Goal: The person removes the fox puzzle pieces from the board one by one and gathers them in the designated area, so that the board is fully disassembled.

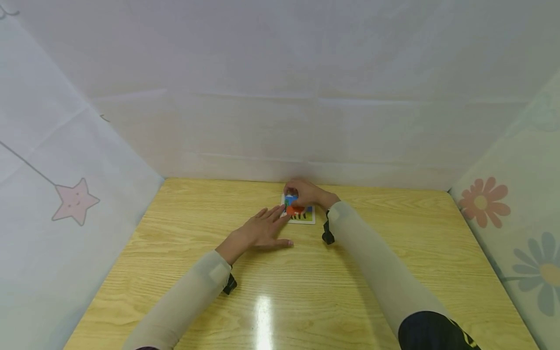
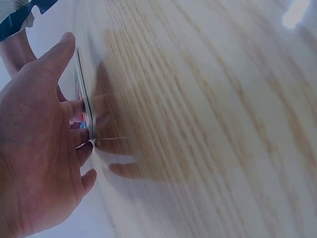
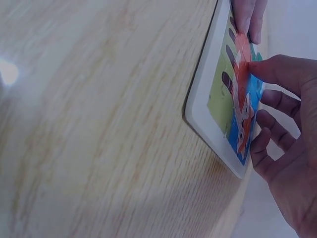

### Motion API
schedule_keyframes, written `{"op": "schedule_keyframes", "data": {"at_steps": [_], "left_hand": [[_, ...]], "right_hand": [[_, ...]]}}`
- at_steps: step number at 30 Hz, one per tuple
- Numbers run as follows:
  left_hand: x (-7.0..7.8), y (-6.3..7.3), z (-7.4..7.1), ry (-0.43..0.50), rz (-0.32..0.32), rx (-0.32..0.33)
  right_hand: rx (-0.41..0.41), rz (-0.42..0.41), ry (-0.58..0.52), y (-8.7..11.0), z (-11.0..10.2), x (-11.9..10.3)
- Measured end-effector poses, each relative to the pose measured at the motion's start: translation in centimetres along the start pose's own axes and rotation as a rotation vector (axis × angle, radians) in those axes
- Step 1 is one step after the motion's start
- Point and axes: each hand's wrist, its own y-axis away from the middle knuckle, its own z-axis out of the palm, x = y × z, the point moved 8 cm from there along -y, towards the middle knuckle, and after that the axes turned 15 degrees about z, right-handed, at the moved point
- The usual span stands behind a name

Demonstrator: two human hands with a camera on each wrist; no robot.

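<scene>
A small picture puzzle [image 1: 306, 217] lies at the table's back edge. In the right wrist view the puzzle [image 3: 202, 110] has a white rim, an orange fox with dark legs, green ground and blue sky. My left hand [image 1: 262, 231] lies palm down, its outstretched fingertips on the puzzle's left part and its thumb spread on the table. Bent over the top of the puzzle is my right hand [image 1: 306, 192], its thumb [image 3: 275, 68] touching the picture and its other fingers curled. Whether a loose piece sits between thumb and index finger is hidden.
The wood-grain table [image 1: 210, 204] has a light glare near its front. White cloth [image 1: 245, 131] rises right behind the puzzle, and printed cloths hang at both sides. A dark strapped wrist device [image 1: 328, 234] sits on the right wrist.
</scene>
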Motion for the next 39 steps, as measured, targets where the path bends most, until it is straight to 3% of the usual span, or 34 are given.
{"op": "schedule_keyframes", "data": {"at_steps": [18, 39], "left_hand": [[0.1, -0.3, -0.1, -0.01, 0.001, 0.005], [-0.2, -0.3, 0.1, -0.029, 0.01, 0.013]], "right_hand": [[0.086, 0.05, -0.021, 0.1, 0.2, 1.4], [0.177, 0.017, -0.111, 0.9, -0.3, 1.2]]}}
